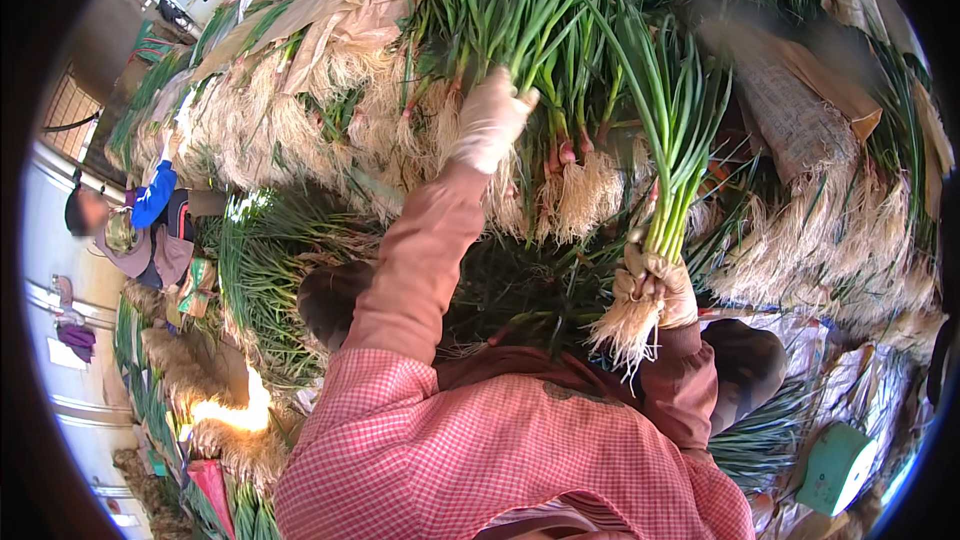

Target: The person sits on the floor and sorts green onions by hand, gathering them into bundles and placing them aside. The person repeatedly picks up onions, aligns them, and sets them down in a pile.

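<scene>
My left hand (495,120), in a pale glove, reaches to the heap in front of me and is closed around the stalks of some green onions (500,15); its fingertips are partly hidden. To the right and nearer my body, my gloved right hand (655,285) grips a bunch of green onions (668,140) low on the white stems. That bunch stands upright, leaves up, with its pale roots (625,335) hanging below the fingers. Between the hands, more onions with reddish bulbs and stringy roots (588,195) droop over the heap's edge.
Brown paper (360,0) covers part of the long onion heap. At right lies a greyish sack (800,120); lower right is a teal box-shaped thing (836,468). Loose onions (280,280) spread at left. A person in blue sleeves (155,195) works farther left.
</scene>
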A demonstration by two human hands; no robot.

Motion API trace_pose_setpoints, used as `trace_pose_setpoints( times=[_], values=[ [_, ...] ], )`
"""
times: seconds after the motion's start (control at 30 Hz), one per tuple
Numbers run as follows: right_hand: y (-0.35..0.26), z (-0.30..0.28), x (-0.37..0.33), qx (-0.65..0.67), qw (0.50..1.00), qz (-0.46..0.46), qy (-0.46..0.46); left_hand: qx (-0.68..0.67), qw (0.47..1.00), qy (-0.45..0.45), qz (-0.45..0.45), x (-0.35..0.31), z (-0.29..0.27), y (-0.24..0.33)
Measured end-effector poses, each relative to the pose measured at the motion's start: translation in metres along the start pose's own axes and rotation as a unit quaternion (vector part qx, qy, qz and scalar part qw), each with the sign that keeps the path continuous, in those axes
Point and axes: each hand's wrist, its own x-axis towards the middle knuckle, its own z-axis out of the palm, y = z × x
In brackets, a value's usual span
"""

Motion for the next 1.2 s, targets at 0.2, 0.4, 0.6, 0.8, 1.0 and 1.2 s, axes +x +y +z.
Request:
trace_pose_setpoints(
  times=[0.2,0.4,0.6,0.8,1.0,1.2],
  values=[
    [0.006,-0.003,0.003,-0.137,0.986,-0.053,0.082,-0.066,0.996,-0.026,-0.045,-0.033,-0.013,0.043],
    [0.020,-0.012,0.006,-0.197,0.969,0.007,0.150,-0.446,0.853,-0.269,-0.032,-0.127,0.076,0.031],
    [0.005,-0.003,-0.007,-0.302,0.925,0.070,0.222,-0.340,0.922,-0.087,0.165,-0.141,0.106,0.017],
    [0.005,0.003,-0.012,-0.023,0.995,-0.037,-0.085,-0.716,0.656,-0.141,-0.193,-0.123,0.073,0.021],
    [0.009,-0.025,-0.014,-0.050,0.997,-0.010,0.066,-0.663,0.651,-0.311,-0.199,-0.161,0.092,0.028],
    [0.008,-0.042,-0.006,-0.014,0.999,0.012,0.047,-0.447,0.868,-0.206,0.066,-0.172,0.112,0.022]
  ],
)
